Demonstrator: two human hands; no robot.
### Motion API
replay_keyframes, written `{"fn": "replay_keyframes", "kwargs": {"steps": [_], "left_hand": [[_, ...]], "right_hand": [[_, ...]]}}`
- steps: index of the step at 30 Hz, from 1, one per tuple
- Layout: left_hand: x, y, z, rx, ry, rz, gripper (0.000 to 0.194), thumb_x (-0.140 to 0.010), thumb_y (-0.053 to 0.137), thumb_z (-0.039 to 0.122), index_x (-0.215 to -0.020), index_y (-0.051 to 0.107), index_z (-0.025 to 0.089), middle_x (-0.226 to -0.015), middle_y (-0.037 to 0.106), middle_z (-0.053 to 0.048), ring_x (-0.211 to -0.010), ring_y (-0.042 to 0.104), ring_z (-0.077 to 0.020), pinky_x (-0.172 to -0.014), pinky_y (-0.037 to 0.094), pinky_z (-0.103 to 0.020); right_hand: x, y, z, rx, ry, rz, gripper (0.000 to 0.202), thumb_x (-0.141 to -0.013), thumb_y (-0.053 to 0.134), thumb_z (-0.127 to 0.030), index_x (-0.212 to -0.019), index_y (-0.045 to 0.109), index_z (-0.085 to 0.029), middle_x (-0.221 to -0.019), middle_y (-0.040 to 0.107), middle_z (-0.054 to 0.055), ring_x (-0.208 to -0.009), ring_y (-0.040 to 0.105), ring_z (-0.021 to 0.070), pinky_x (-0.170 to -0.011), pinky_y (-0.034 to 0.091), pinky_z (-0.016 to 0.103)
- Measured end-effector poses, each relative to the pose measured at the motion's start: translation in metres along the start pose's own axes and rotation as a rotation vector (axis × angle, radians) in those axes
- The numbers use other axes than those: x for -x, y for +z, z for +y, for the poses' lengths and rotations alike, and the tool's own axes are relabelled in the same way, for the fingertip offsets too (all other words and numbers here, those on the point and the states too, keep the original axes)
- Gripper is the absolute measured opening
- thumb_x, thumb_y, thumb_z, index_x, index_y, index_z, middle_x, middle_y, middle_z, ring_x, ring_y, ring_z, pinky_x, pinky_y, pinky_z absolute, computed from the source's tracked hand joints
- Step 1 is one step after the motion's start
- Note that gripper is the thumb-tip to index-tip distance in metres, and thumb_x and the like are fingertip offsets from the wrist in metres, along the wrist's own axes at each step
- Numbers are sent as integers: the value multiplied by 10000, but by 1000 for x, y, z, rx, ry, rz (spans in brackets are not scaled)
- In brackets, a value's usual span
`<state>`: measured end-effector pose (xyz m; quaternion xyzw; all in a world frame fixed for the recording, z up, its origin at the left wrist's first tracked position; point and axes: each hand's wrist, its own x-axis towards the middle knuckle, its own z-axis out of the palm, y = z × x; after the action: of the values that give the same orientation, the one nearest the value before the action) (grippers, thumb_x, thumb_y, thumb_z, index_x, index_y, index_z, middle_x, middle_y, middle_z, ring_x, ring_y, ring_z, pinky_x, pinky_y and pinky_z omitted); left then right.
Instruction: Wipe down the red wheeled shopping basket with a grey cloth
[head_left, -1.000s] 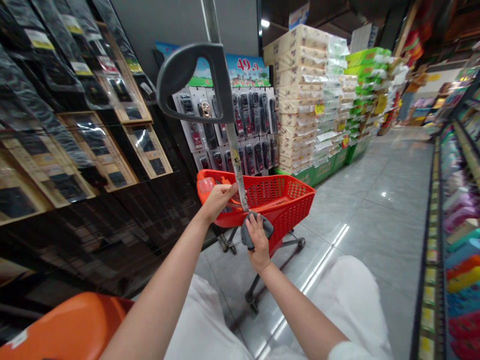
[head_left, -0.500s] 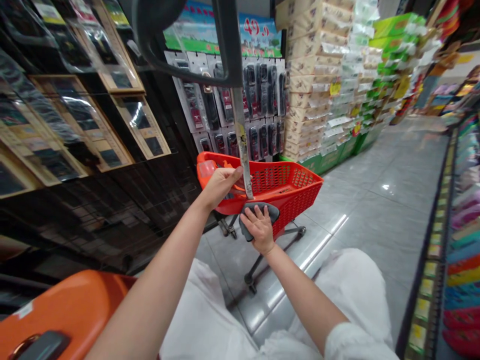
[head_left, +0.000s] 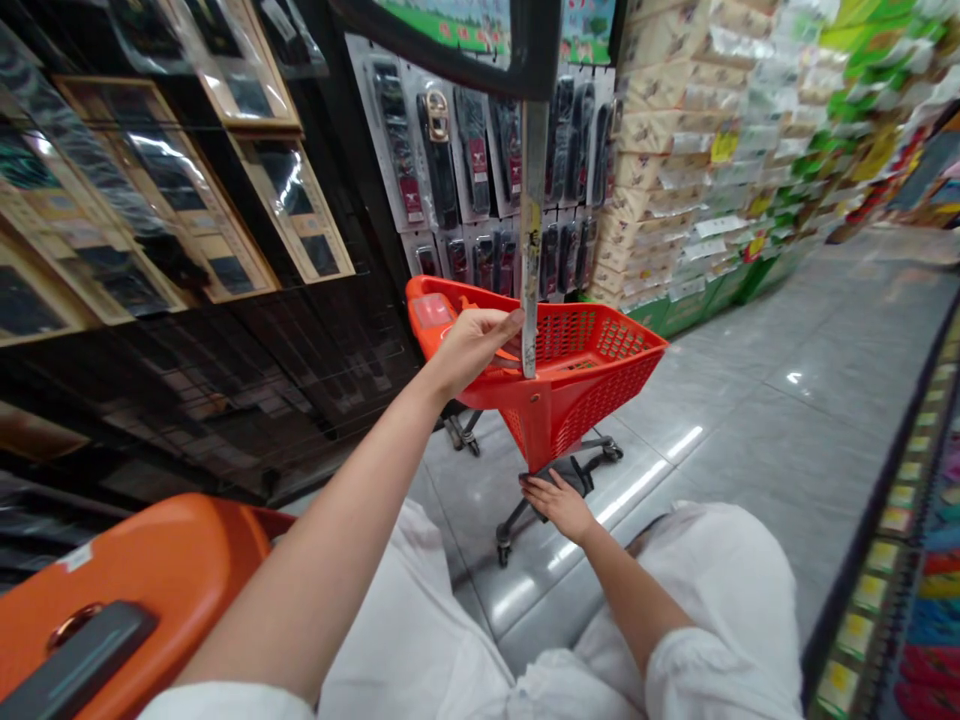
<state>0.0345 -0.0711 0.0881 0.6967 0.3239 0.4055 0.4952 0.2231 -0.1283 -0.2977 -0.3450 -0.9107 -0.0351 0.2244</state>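
Note:
A red shopping cart (head_left: 600, 400) with a perforated basket stands in front of me, its metal post (head_left: 532, 230) rising to a dark handle (head_left: 450, 50). My left hand (head_left: 484, 345) is closed around the lower part of that post, just above the basket's near rim. Lower down, my right hand (head_left: 561, 503) lies with fingers stretched on a dark grey cloth (head_left: 576, 476), pressing it to the base of the cart beneath the basket. Part of the cloth is hidden under the hand.
An orange case (head_left: 187, 560) is at the lower left. Dark shelving with boxed belts (head_left: 300, 215) lines the left. Stacked cartons (head_left: 660, 170) rise behind the cart. Tiled floor (head_left: 750, 430) runs rightward to a low shelf of colourful goods (head_left: 934, 620).
My right hand has moved down with the cloth from the basket's near rim to the base. The left hand remains at the post. The view has shifted, with the cart slightly further right.

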Motion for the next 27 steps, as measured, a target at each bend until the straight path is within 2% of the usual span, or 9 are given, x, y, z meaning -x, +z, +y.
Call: {"fn": "replay_keyframes", "kwargs": {"steps": [4, 8, 12, 16, 18, 19, 21, 23, 27], "left_hand": [[-5, 4, -3, 13, -10, -11, 603, -745, 615, 701, -830, 741, 117, -773, 736, -83, -735, 715, -197, -618, 584, -260], [-9, 5, -6, 20, 4, -4, 584, -754, 620, 689, -826, 747, 123, -767, 737, -85, -726, 715, -200, -637, 581, -278], [-11, 4, -7, 36, 33, -9, 568, -747, 640, 678, -816, 752, 125, -765, 744, -87, -732, 712, -207, -646, 563, -276], [-11, 4, -5, 46, -3, -4, 587, -739, 631, 694, -795, 750, 122, -763, 746, -97, -694, 698, -196, -629, 546, -270], [-10, 4, -4, 62, -35, -6, 613, -745, 604, 713, -800, 753, 121, -775, 749, -110, -700, 696, -200, -629, 541, -274], [-10, 4, -3, 75, -47, 1, 630, -747, 589, 726, -802, 756, 121, -779, 750, -116, -702, 695, -203, -626, 537, -276], [-9, 3, -2, 98, -58, 36, 664, -746, 558, 752, -799, 760, 121, -783, 751, -126, -706, 693, -205, -610, 524, -269], [-8, 2, -2, 114, -55, 60, 696, -743, 532, 775, -784, 761, 118, -788, 751, -134, -718, 693, -209, -611, 518, -267], [-7, 0, -2, 152, -67, 3, 769, -741, 465, 820, -763, 755, 108, -786, 748, -151, -736, 700, -226, -679, 544, -315]], "right_hand": [[8, 2, 7, -51, 0, -113, 382, -880, 488, -72, -1110, 704, -287, -1238, 697, 2, -1247, 570, 132, -1133, 350, 404], [-6, -33, 8, -190, 140, -102, 479, -827, 429, -36, -1119, 705, -297, -1155, 729, -8, -1108, 648, 133, -986, 488, 316], [-35, -102, 2, -285, 391, 319, 582, -737, 393, -20, -1207, 661, -235, -1160, 709, 50, -1100, 642, 192, -980, 508, 362], [-87, -186, -16, -272, 444, 845, 549, -823, 435, -110, -1337, 555, -261, -1275, 635, 78, -1204, 578, 235, -1055, 452, 457], [-119, -219, -29, -239, 412, 963, 577, -854, 430, -149, -1416, 471, -276, -1404, 539, 84, -1327, 479, 257, -1129, 359, 509], [-134, -229, -34, -231, 399, 940, 585, -862, 438, -165, -1434, 450, -287, -1473, 470, 77, -1385, 412, 267, -1156, 311, 528], [-157, -233, -44, -215, 357, 867, 567, -869, 436, -171, -1418, 475, -307, -1550, 364, 57, -1447, 310, 286, -1179, 230, 571], [-165, -220, -49, -193, 327, 821, 529, -876, 432, -162, -1371, 531, -323, -1562, 340, 48, -1456, 289, 290, -1180, 201, 591], [-154, -187, -49, -169, 292, 922, 462, -896, 458, -164, -1300, 597, -340, -1442, 468, 69, -1362, 417, 263, -1138, 317, 541]]}}
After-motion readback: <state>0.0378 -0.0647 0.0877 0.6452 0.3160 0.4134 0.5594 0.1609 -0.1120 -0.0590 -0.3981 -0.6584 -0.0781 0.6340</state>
